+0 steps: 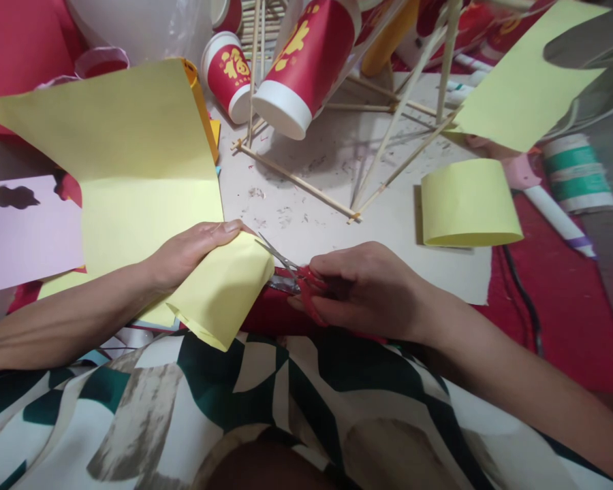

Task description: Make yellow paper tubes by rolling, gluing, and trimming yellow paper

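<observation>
Nearest the body, a patterned cloth (pixel 286 408) is spread beneath both hands. Just past it, the left hand (pixel 194 252) is laid over a curled yellow paper (pixel 225 292). The fingers are flat on top and the thumb is hidden, so the curl seems pressed down rather than pinched. The right hand (pixel 368 289) is closed around the red handles of the scissors (pixel 291 275). The blades are parted and aimed at the paper's edge, their tips close to the left fingertips — a nick is risked if the blades are shut before those fingers are drawn back.

The curl is unsupported at its lower end, so it could be buckled or torn and the cut led askew.

Beyond the left hand a large yellow sheet (pixel 133 156) is raised; whether it is joined to the curl cannot be told. Beyond the right hand a yellow paper band (pixel 467 201) is stood on edge. Farther off, a stick frame (pixel 388 136) and a red cup (pixel 306 61) are seen — light things that could be toppled by a swinging sheet.
</observation>
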Tool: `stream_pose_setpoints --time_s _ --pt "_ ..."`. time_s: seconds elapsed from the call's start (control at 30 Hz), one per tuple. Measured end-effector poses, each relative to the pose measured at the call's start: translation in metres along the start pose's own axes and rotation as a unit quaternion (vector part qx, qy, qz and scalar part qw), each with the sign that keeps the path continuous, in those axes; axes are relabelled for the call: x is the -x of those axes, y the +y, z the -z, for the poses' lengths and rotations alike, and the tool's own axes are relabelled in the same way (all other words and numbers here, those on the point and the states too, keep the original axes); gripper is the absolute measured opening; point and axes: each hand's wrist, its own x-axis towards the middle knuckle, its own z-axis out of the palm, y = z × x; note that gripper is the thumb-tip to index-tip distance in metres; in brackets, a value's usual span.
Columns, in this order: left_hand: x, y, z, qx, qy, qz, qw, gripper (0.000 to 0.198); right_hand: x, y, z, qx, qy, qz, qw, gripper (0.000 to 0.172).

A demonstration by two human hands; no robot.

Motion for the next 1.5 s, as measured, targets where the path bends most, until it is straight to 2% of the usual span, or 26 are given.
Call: stream_pose_setpoints --time_s 0.43,0.8,1.03,1.27,1.4,1.5 --pt "-0.002 -0.003 0.000 0.023 -0.007 0.015 1.000 0.046 0.001 0.007 -0.004 0.002 0.011 0.035 0.999 0.029" --pt "-0.002 0.000 -0.001 0.025 -0.004 0.043 0.999 0.042 0.001 0.007 -0.005 0.008 0.006 0.019 1.000 0.030" --pt "-0.002 -0.003 0.001 0.023 -0.021 0.031 0.999 0.044 0.001 0.006 -0.003 0.008 0.006 0.042 0.999 0.028" --pt "0.000 0.005 -0.005 0.139 -0.014 0.041 0.989 0.044 -0.001 0.000 0.004 0.012 0.007 0.030 0.999 0.028" --pt "-0.001 0.006 -0.002 0.124 -0.023 0.033 0.992 0.047 -0.002 -0.003 0.005 0.015 0.024 0.009 1.000 0.030" --pt "-0.002 0.005 -0.001 0.093 0.012 0.057 0.994 0.051 -0.002 -0.006 0.005 0.007 0.047 -0.011 0.999 0.036"
